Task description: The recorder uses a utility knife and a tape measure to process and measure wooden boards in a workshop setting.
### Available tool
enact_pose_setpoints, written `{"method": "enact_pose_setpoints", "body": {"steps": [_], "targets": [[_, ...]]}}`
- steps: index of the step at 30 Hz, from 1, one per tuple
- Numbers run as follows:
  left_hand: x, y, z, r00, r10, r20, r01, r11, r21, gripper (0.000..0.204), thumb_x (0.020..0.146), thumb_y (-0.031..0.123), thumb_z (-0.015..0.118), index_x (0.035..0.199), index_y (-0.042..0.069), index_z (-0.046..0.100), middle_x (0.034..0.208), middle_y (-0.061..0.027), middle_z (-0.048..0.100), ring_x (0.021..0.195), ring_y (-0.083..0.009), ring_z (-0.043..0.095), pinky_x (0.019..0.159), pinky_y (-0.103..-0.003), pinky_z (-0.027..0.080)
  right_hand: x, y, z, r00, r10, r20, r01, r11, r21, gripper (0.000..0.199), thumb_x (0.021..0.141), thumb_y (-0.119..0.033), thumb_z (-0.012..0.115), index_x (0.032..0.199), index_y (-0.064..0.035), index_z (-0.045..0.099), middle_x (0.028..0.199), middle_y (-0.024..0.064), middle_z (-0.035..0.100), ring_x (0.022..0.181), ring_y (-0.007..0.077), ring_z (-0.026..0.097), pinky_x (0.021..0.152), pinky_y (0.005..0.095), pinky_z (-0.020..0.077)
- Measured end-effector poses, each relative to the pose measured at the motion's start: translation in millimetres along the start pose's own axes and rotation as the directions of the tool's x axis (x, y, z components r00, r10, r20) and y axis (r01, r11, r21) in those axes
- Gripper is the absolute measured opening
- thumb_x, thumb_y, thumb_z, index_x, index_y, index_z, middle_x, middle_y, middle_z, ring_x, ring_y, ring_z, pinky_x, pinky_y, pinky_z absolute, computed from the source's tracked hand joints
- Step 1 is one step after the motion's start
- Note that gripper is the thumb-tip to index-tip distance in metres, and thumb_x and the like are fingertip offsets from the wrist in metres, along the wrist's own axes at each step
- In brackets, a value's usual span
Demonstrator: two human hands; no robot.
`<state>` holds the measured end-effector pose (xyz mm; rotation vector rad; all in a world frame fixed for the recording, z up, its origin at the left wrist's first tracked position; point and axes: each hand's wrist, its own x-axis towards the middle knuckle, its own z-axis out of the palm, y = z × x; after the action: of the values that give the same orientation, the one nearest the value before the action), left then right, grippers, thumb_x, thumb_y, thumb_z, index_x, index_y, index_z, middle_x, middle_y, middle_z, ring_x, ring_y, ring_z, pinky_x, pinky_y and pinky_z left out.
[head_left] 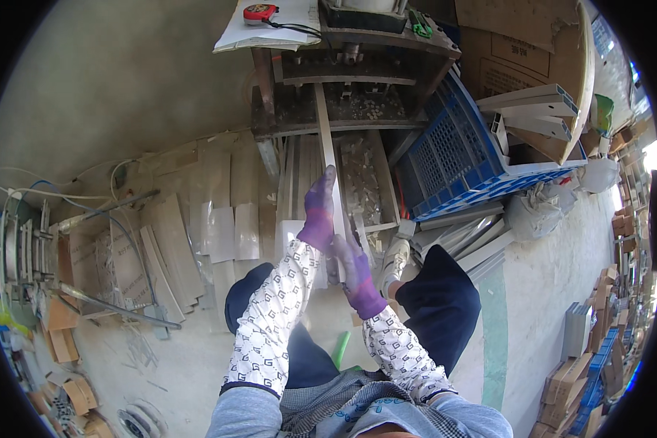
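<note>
Your patterned white sleeves rise from the lower edge toward the two purple-gloved hands; your left hand point(319, 213) lies flat and extended along the long white plastic strip point(327, 139), fingers stretched up its length and not wrapped round it; your right hand point(357, 271) sits lower, just beside the left wrist, curled about the strip's near end; the strip runs straight away from both hands into the dark metal press machine point(350, 80) ahead; beside it on your right a blue perforated plastic crate point(456, 157) holds pale hollow profiles; cut white pieces point(226, 230) lie on the floor to your left.
</note>
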<state>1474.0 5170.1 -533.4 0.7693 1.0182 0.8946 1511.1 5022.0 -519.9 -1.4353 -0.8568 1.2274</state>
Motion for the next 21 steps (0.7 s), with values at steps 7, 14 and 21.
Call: {"method": "enact_pose_setpoints", "body": {"steps": [7,14,21], "targets": [[21,-10,1,0.996,0.049,-0.07,-0.051,0.998,-0.024,0.075,0.09,0.059,0.062,0.134,-0.002,0.056,0.132,-0.0148,0.061,0.125,-0.0216,0.054,0.108,-0.034,0.037,-2,-8,-14,0.994,-0.028,0.102,0.019,0.996,0.086,0.054,0.103,-0.044,0.044,0.143,-0.0075,0.039,0.12,0.0136,0.053,0.094,0.0203,0.062,0.072,0.0336,0.054],[137,41,17,0.964,0.225,-0.142,-0.022,0.597,0.802,0.062,0.1,0.053,0.039,0.115,-0.004,0.058,0.119,-0.032,0.062,0.112,-0.0454,0.059,0.095,-0.047,0.049,18,4,-7,0.98,0.036,0.197,-0.027,0.998,-0.049,0.087,0.099,-0.041,0.052,0.158,-0.0078,-0.003,0.129,0.0204,0.05,0.073,0.0172,0.056,0.068,0.0315,0.0505],[267,1,-2,0.618,0.584,0.526,-0.521,-0.197,0.831,0.053,0.104,0.037,0.027,0.123,-0.003,0.057,0.123,-0.0289,0.061,0.117,-0.0439,0.057,0.1,-0.048,0.047,13,12,-21,0.973,0.149,0.178,-0.15,0.989,-0.011,0.083,0.102,-0.039,0.049,0.157,-0.0065,-0.003,0.133,0.0241,0.049,0.067,0.0159,0.054,0.064,0.0313,0.0503]]}}
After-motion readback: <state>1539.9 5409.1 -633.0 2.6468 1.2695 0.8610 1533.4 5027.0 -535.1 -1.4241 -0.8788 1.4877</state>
